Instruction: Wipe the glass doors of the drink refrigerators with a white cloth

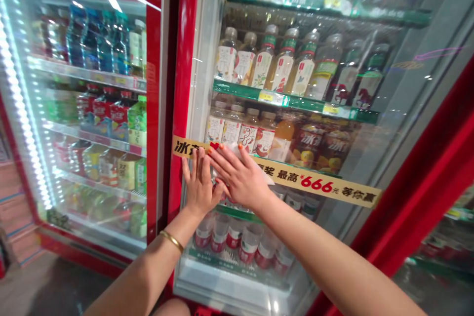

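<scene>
My left hand lies against the glass door with its fingers spread, the fingertips over the left part of a tan strip with black and red lettering. Beside it my right hand is laid flat over a white tissue, holding it to the glass on the strip. Parts of the tissue stick out above the fingers and to the right of the palm. The two hands touch or nearly touch at the left thumb. Part of the strip's lettering is hidden by the hands and tissue.
Behind the glass stand bottled drinks on green-edged shelves, with red-based cups lower down. A second lit drinks cooler with a red frame is on the left. Red framing runs along the right.
</scene>
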`<state>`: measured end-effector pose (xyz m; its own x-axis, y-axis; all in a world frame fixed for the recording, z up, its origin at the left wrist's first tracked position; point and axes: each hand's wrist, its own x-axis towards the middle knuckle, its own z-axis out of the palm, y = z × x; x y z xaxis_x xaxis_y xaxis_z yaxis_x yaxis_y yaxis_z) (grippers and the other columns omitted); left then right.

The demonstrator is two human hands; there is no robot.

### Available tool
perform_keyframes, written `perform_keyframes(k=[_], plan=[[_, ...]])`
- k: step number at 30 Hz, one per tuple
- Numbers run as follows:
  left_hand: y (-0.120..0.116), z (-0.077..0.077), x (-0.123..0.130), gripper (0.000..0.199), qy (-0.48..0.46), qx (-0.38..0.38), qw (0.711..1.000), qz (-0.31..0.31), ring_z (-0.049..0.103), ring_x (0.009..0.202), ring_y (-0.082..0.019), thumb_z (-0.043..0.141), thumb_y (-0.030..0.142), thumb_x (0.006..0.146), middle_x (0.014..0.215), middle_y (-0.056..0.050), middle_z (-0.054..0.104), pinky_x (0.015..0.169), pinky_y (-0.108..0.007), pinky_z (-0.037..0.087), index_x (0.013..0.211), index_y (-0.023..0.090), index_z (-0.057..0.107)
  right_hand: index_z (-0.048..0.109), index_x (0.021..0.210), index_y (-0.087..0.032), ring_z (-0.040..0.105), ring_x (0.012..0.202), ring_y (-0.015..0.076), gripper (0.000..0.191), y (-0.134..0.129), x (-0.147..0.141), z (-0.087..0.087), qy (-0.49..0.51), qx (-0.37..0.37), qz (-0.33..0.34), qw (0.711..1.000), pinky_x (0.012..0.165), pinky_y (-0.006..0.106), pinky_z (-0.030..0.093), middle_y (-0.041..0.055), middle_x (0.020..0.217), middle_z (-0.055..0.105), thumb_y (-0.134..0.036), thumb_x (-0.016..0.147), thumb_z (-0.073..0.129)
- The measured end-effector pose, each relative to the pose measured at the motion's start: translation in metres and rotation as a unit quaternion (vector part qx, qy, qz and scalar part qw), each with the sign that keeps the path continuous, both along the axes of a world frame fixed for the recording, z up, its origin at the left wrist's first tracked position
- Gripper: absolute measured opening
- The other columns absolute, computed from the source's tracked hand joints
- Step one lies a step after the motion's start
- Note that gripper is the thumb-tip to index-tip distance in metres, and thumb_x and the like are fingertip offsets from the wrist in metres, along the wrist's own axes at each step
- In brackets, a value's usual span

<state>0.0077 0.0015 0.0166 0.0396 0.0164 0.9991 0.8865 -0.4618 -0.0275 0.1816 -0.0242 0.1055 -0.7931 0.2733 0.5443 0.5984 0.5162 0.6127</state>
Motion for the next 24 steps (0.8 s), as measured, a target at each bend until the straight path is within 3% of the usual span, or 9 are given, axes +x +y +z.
perform_keyframes(k=[3,6,9,11,13,15,19,22,24], plan=[[0.0,-0.001,0.0,0.08,0.003,0.014,1.0,-0.015,0.014,0.174,-0.028,0.031,0.053,0.113,0.184,-0.02,0.017,0.141,-0.061,0.008,0.178,0.016,0.003,0.03,0.175,-0.026,0.021,0.173,0.0198,0.067,-0.005,0.041,-0.025,-0.009,0.043,0.012,0.999,0.145,0.05,0.007,-0.0037,0.18,0.036,-0.046,0.113,0.044],[-0.001,-0.001,0.0,0.076,-0.007,0.042,0.998,-0.042,0.023,0.172,-0.029,0.034,0.05,0.113,0.182,-0.022,0.025,0.141,-0.063,0.013,0.178,0.016,0.011,0.023,0.177,-0.024,0.018,0.173,0.0287,0.078,-0.005,0.059,-0.004,0.095,0.082,-0.018,0.992,0.143,0.061,0.004,0.0033,0.18,0.035,-0.048,0.11,0.052],[0.0,-0.003,-0.001,0.074,-0.019,0.062,0.996,-0.056,0.027,0.171,-0.029,0.037,0.046,0.113,0.181,-0.023,0.029,0.141,-0.064,0.016,0.176,0.016,0.016,0.02,0.178,-0.019,0.018,0.173,0.0363,0.079,0.002,0.028,0.033,0.166,0.088,-0.024,0.982,0.14,0.071,0.004,0.0091,0.183,0.027,-0.045,0.11,0.05],[0.001,-0.004,-0.001,0.074,-0.022,0.066,0.996,-0.055,0.027,0.171,-0.03,0.038,0.046,0.113,0.181,-0.023,0.028,0.14,-0.064,0.018,0.176,0.016,0.016,0.025,0.176,-0.017,0.019,0.173,0.0356,0.074,0.009,-0.005,0.042,0.148,0.082,-0.005,0.986,0.14,0.072,0.003,0.0088,0.184,0.025,-0.044,0.111,0.046],[0.002,-0.005,-0.003,0.072,-0.025,0.068,0.996,-0.051,0.027,0.171,-0.03,0.039,0.043,0.113,0.182,-0.022,0.027,0.14,-0.063,0.02,0.176,0.017,0.017,0.032,0.174,-0.016,0.022,0.173,0.0308,0.068,0.014,-0.029,0.035,0.09,0.073,0.02,0.993,0.143,0.065,0.006,0.0054,0.183,0.026,-0.042,0.112,0.042],[0.002,-0.004,-0.004,0.071,-0.026,0.065,0.997,-0.046,0.026,0.171,-0.029,0.039,0.039,0.112,0.182,-0.02,0.028,0.14,-0.062,0.02,0.177,0.018,0.017,0.037,0.172,-0.017,0.026,0.172,0.0256,0.064,0.015,-0.033,0.016,0.025,0.067,0.04,0.997,0.144,0.057,0.011,0.0021,0.183,0.03,-0.041,0.113,0.04],[-0.001,-0.002,-0.004,0.07,-0.008,0.049,0.998,-0.038,0.026,0.172,-0.028,0.04,0.04,0.112,0.181,-0.016,0.033,0.141,-0.061,0.016,0.177,0.02,0.021,0.034,0.174,-0.022,0.026,0.171,0.0221,0.065,0.001,0.024,-0.011,0.007,0.086,0.017,0.996,0.145,0.053,0.005,-0.0013,0.18,0.036,-0.045,0.113,0.039],[-0.002,0.0,-0.001,0.072,0.01,0.027,0.999,-0.019,0.026,0.171,-0.028,0.047,0.036,0.109,0.178,-0.011,0.04,0.142,-0.062,0.01,0.177,0.027,0.024,0.028,0.176,-0.028,0.024,0.172,0.0273,0.069,-0.009,0.086,0.004,0.091,0.123,-0.056,0.987,0.142,0.063,-0.003,0.0005,0.179,0.041,-0.049,0.112,0.045],[-0.003,0.001,0.0,0.077,0.009,0.014,1.0,-0.003,0.028,0.171,-0.028,0.054,0.034,0.106,0.176,-0.009,0.043,0.142,-0.063,0.008,0.177,0.031,0.024,0.022,0.177,-0.026,0.02,0.172,0.0346,0.077,-0.01,0.11,0.022,0.187,0.149,-0.111,0.965,0.138,0.073,0.001,0.0064,0.181,0.035,-0.052,0.11,0.049]])
